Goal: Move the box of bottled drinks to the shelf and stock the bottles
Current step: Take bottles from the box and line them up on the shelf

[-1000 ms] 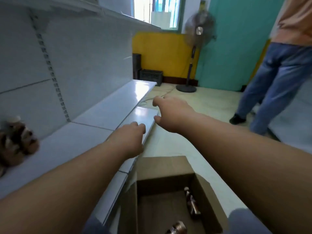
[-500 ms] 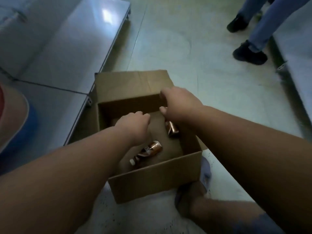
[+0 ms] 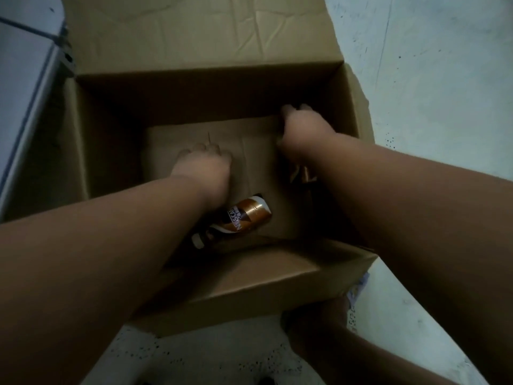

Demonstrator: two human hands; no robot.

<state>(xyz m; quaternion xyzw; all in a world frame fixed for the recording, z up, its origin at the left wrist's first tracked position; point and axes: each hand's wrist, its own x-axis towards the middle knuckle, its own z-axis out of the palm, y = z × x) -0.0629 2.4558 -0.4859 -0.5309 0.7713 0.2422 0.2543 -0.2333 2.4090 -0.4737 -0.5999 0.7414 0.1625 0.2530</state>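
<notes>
Hands deep in box, grip unclear

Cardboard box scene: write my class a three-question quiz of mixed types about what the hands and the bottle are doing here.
1. True or false: the bottle stands upright in the cardboard box.
2. Which hand is at the far right corner of the box's bottom? A) left hand B) right hand
3. Fill in: the box sits on the ______, beside the shelf.

Key:
1. False; it lies on its side.
2. B; the right hand is there, the left hand is just above the bottle.
3. floor.
</notes>
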